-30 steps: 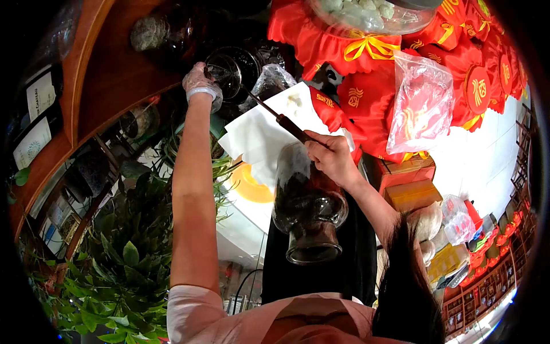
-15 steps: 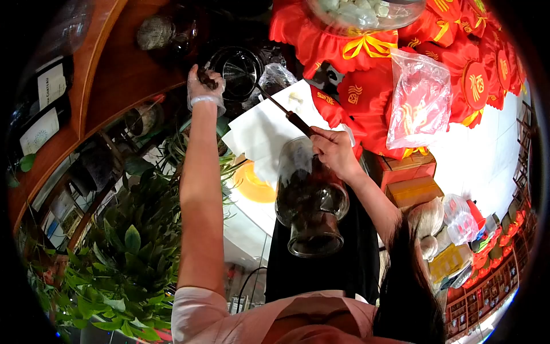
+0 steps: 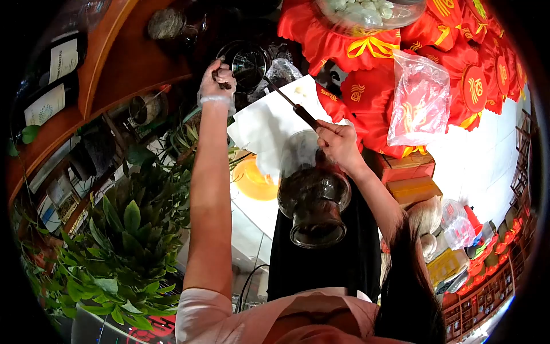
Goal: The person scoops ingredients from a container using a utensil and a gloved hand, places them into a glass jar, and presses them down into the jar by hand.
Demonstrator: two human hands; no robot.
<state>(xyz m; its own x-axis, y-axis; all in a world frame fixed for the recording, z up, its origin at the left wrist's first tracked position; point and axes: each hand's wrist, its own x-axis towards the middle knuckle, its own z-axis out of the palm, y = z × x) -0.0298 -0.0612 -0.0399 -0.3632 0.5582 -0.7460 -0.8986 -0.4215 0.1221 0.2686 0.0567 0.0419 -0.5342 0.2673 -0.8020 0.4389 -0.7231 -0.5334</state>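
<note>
My left hand [image 3: 217, 83], in a clear plastic glove, is closed around some dark pieces beside a round mesh strainer [image 3: 250, 64]. The strainer's long dark handle [image 3: 305, 116] runs down to the right, and my right hand [image 3: 339, 142] grips its end. A large glass jar [image 3: 315, 198] with dark contents lies below my right hand, its mouth toward me. White paper [image 3: 269, 129] is spread between the strainer and the jar. Crumpled clear plastic [image 3: 283, 73] touches the paper's upper edge.
Red cloth-covered jars [image 3: 372, 94] crowd the upper right, with a clear plastic bag [image 3: 420, 97] on them and a glass bowl of pale stones [image 3: 372, 12] above. An orange plate [image 3: 252, 180] lies under the paper. Leafy plants [image 3: 126, 235] and a wooden shelf [image 3: 94, 63] are at the left.
My left hand has come away from the strainer's rim and now holds dark pieces. The strainer has shifted slightly right in view, with my right hand still on its handle.
</note>
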